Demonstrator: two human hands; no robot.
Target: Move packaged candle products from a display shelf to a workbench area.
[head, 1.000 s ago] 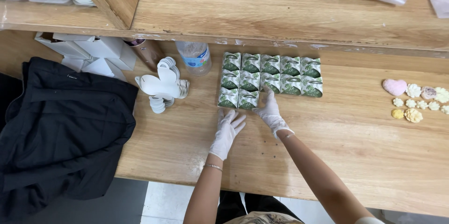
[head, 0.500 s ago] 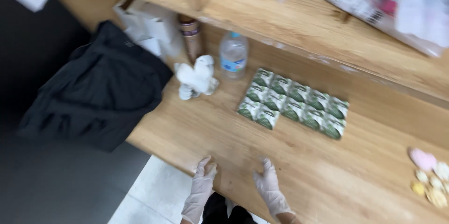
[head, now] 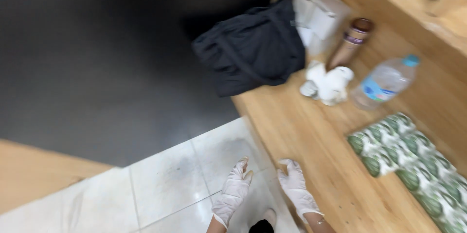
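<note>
Green-and-white packets (head: 413, 165) on wooden counter (head: 311, 135), well apart from both empty, open gloved hands: left hand (head: 234, 191), right hand (head: 296, 186).

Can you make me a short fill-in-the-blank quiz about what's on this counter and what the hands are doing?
1. Both hands, left and right, wear white ____.
2. The bottle has a ____ cap.
3. The packets bear a ____ leaf pattern.
4. The black bag lies on the ____ counter.

Missing words: gloves; blue; green; wooden
</note>
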